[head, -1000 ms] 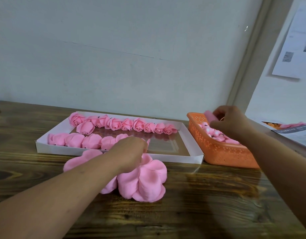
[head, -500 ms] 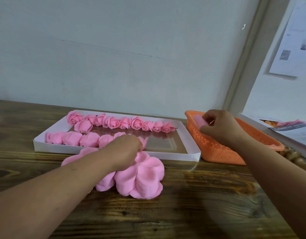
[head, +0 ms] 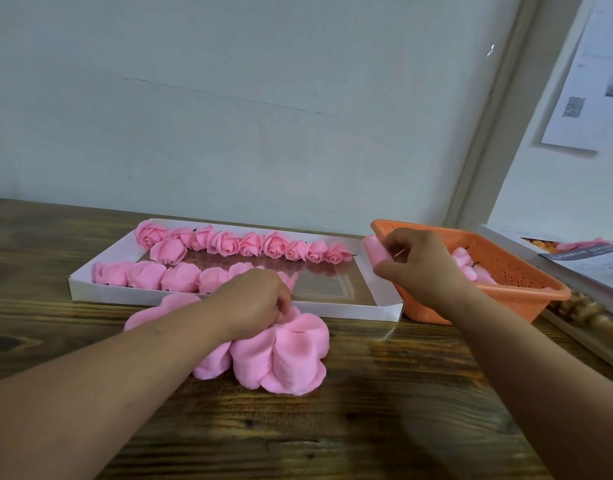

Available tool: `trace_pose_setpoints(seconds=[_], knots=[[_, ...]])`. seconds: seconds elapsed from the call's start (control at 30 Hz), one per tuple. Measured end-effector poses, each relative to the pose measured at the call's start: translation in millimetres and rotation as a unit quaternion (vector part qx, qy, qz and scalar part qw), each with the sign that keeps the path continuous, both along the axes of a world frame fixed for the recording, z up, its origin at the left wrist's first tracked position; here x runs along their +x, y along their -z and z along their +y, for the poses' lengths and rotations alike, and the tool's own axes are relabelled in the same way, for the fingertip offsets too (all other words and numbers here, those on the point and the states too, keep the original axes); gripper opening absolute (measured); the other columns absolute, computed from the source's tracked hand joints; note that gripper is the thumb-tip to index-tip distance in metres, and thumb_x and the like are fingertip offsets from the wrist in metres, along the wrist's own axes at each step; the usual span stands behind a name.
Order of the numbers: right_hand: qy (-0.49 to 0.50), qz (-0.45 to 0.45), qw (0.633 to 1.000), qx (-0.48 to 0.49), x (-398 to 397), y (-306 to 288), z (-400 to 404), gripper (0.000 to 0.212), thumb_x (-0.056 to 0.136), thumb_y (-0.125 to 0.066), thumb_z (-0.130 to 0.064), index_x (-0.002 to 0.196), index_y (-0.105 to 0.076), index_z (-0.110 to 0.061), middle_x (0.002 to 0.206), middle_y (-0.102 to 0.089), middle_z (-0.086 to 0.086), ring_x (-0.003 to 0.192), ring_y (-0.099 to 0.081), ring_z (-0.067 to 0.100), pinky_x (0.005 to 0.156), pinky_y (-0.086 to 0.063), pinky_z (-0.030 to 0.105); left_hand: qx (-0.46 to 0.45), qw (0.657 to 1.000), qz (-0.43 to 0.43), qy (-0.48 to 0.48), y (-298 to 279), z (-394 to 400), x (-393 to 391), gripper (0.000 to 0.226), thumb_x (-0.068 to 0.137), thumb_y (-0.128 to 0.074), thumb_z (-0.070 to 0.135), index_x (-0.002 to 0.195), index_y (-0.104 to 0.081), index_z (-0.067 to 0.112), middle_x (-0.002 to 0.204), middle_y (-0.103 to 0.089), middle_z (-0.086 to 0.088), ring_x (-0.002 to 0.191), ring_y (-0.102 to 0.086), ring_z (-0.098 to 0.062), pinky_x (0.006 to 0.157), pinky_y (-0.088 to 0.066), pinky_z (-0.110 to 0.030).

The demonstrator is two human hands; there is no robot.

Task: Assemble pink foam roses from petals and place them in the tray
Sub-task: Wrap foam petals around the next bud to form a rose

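Observation:
A stack of pink foam petals lies on the wooden table in front of the white tray. My left hand rests on top of the stack, its fingers curled and pinching at the petals. Two rows of finished pink roses lie in the tray. My right hand holds a small pink foam bud between thumb and fingers, just left of the orange basket and over the tray's right end.
More pink buds lie in the orange basket at the right. Papers and a flat box sit at the far right edge. A pale wall stands close behind the tray. Bare wood stretches in front of the petals.
My right hand lifted a pink bud out of the orange basket and carried it left toward the tray. My left hand stayed on the petal stack.

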State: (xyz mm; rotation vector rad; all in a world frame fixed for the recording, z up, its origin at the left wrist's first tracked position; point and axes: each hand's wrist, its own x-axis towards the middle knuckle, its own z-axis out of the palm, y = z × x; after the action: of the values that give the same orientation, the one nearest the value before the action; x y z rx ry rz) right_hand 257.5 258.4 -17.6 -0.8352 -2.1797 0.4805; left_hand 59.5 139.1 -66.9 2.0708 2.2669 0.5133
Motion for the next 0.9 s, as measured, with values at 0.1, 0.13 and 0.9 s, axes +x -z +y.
trace_pose_setpoints(seconds=[0.1,0.13,0.9], knots=[[-0.075,0.092,0.984,-0.129,-7.2,4.0,-13.1,0.014,0.076,-0.068,-0.002,0.077,-0.068,-0.016,0.073,-0.066,0.003,0.065,-0.058,0.013,0.065,-0.047,0.028,-0.025,1.000,0.013,-0.015,2.1,2.3,2.4,0.019,0.087,-0.056,0.005,0.086,-0.074,0.013,0.080,-0.059,0.006,0.078,-0.056,-0.014,0.065,-0.040,-0.022],[-0.101,0.128,0.972,-0.170,-10.6,7.2,-17.6,0.017,0.075,-0.068,0.002,0.078,-0.070,-0.015,0.080,-0.069,0.002,0.068,-0.062,0.012,0.066,-0.047,0.031,-0.029,0.999,0.023,-0.016,2.4,1.8,4.2,0.018,0.087,-0.056,0.005,0.081,-0.071,0.013,0.078,-0.060,0.004,0.079,-0.058,-0.018,0.066,-0.043,-0.026],[-0.344,0.214,0.829,-0.386,-27.5,40.6,-41.7,0.007,0.073,-0.060,-0.006,0.070,-0.066,-0.006,0.073,-0.066,0.007,0.069,-0.061,0.014,0.065,-0.050,0.021,0.042,0.998,0.051,-0.001,-33.4,-13.0,10.0,0.012,0.093,-0.050,0.010,0.085,-0.059,0.012,0.087,-0.042,0.004,0.092,-0.046,-0.019,0.080,-0.038,-0.032]])
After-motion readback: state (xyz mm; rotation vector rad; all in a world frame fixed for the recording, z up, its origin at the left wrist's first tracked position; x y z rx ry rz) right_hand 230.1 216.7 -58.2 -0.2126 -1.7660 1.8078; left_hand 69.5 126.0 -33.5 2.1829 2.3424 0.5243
